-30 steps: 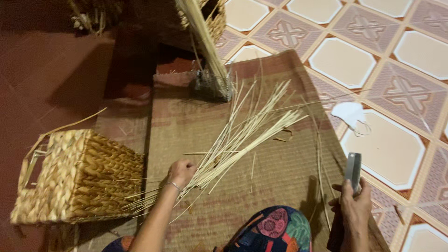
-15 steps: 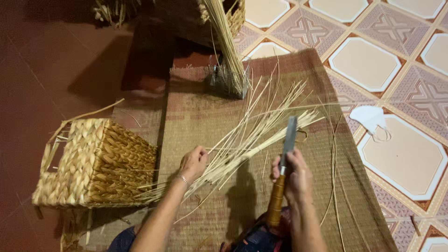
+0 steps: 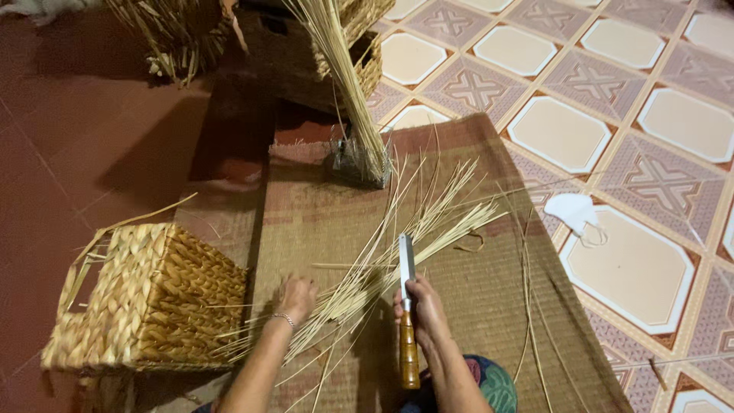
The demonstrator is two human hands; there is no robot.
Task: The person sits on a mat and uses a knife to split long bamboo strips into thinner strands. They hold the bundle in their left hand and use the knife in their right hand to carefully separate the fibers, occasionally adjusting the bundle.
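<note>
Reeds (image 3: 397, 245) fanned on the mat (image 3: 489, 306), knife (image 3: 406, 306) poised over them.

I'm seeing my left hand (image 3: 294, 298) pinning the reed butts down, fingers curled; my right hand (image 3: 420, 310) is gripping the knife — blade upright. The reeds look uncut. One woven basket (image 3: 153, 298) is lying finished beside them.

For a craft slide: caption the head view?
Left hand pins reed strips while right hand holds a knife.

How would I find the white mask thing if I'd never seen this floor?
Start at the brown woven mat, then look just past its right edge onto the patterned floor tiles. The face mask lies there, the only soft white thing, with thin ear loops.
</note>
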